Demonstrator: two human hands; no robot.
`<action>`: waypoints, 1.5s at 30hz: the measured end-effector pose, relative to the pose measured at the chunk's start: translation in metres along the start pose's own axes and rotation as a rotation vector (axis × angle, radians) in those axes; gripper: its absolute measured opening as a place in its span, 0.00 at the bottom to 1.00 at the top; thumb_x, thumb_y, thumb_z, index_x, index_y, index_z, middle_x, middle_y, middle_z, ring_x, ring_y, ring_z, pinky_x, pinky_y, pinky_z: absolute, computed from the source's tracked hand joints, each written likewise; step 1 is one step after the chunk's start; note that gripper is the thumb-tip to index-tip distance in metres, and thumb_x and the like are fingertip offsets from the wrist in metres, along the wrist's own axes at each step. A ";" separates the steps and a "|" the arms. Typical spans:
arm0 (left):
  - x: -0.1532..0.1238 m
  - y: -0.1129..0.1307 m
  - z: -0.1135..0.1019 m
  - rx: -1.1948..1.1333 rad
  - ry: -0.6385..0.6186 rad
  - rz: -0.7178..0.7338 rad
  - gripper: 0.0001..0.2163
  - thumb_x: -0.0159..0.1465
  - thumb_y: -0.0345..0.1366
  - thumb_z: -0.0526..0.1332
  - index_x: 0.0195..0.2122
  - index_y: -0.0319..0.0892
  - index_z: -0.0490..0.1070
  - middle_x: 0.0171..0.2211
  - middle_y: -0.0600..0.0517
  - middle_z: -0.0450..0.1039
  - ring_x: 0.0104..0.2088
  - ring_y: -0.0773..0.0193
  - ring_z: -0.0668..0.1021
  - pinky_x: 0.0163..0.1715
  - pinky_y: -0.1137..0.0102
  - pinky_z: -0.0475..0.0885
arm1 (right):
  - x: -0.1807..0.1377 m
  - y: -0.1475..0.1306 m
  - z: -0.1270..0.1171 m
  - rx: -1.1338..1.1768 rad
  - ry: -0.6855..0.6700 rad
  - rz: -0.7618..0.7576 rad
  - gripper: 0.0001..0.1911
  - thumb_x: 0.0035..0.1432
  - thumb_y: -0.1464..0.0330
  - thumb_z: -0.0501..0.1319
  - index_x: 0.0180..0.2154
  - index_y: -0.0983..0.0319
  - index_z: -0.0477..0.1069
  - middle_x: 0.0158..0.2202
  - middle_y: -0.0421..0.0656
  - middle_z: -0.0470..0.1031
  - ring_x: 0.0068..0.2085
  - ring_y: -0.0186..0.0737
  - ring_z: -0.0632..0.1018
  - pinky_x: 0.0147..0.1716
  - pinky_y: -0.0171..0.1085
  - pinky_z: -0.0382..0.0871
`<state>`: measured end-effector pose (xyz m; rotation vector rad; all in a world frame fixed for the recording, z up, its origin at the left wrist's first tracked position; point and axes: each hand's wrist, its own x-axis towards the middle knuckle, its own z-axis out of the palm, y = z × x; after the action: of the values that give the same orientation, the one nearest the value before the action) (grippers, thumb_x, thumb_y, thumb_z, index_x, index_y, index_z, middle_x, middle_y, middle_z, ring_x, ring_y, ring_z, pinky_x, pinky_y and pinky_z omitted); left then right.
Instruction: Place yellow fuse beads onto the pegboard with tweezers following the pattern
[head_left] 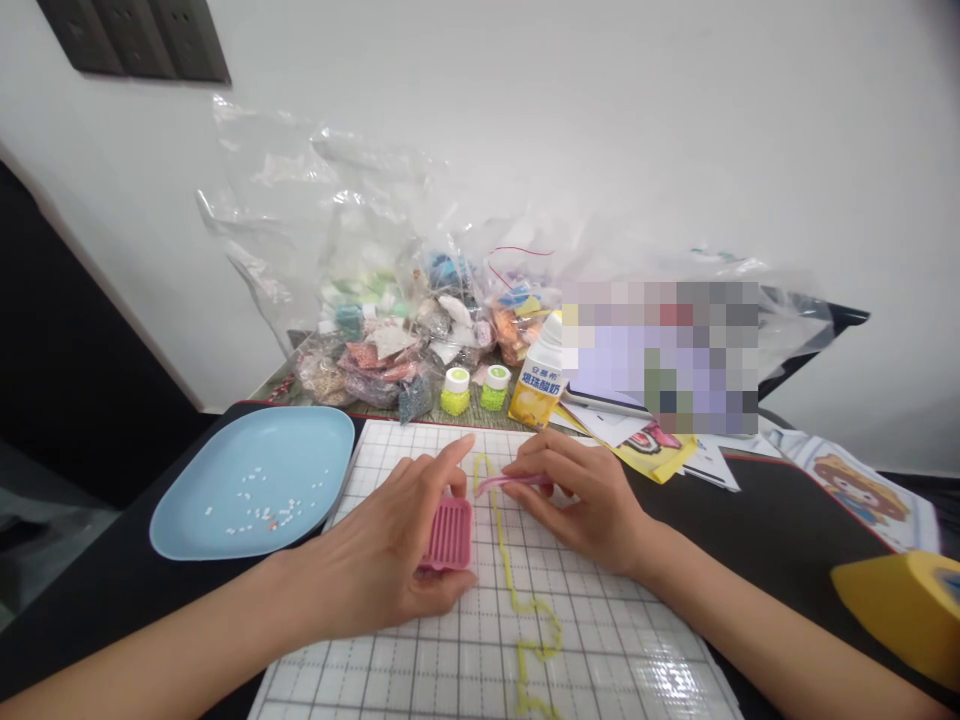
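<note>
My left hand (390, 545) is curled around a small pink ridged tray (451, 534), with the thumb along its near edge and the index finger stretched past its far edge. Pink tweezers (517, 482) are pinched in my right hand (581, 500), their tips pointing left, just beyond the tray's far right corner. A thin yellow-green outline (504, 560) runs down the white gridded board (607, 640) between my hands and bends toward the near edge. Whether anything sits between the tweezer tips is too small to tell.
A blue plate (187, 480) with scattered small white bits lies on the left. Behind the board stand two small jars (455, 392) of yellow and green beads, a yogurt bottle (538, 375) and bags of beads (382, 350). A yellow object (892, 610) sits at the right.
</note>
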<state>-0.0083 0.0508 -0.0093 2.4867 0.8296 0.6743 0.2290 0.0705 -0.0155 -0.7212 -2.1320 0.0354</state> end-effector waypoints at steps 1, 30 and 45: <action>-0.001 -0.002 0.001 -0.021 0.002 -0.015 0.48 0.57 0.31 0.65 0.66 0.55 0.27 0.48 0.47 0.64 0.45 0.51 0.72 0.49 0.48 0.68 | 0.001 -0.004 0.000 0.019 -0.010 -0.015 0.05 0.62 0.68 0.60 0.37 0.63 0.72 0.31 0.42 0.73 0.26 0.29 0.72 0.22 0.30 0.66; 0.002 0.001 -0.002 -0.084 -0.065 -0.107 0.56 0.55 0.30 0.72 0.64 0.63 0.21 0.52 0.47 0.64 0.49 0.49 0.72 0.48 0.49 0.70 | 0.003 -0.041 0.009 -0.062 -0.251 -0.064 0.10 0.64 0.74 0.53 0.32 0.64 0.70 0.32 0.44 0.72 0.28 0.34 0.70 0.24 0.33 0.63; 0.001 0.007 -0.003 0.090 -0.008 0.009 0.46 0.56 0.28 0.59 0.66 0.49 0.26 0.50 0.44 0.64 0.48 0.49 0.72 0.47 0.50 0.69 | 0.000 0.002 -0.001 -0.056 -0.054 0.027 0.03 0.63 0.70 0.59 0.37 0.63 0.70 0.31 0.41 0.72 0.28 0.31 0.71 0.24 0.31 0.64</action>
<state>-0.0059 0.0469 -0.0031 2.5729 0.8640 0.6431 0.2306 0.0721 -0.0160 -0.7901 -2.1820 0.0104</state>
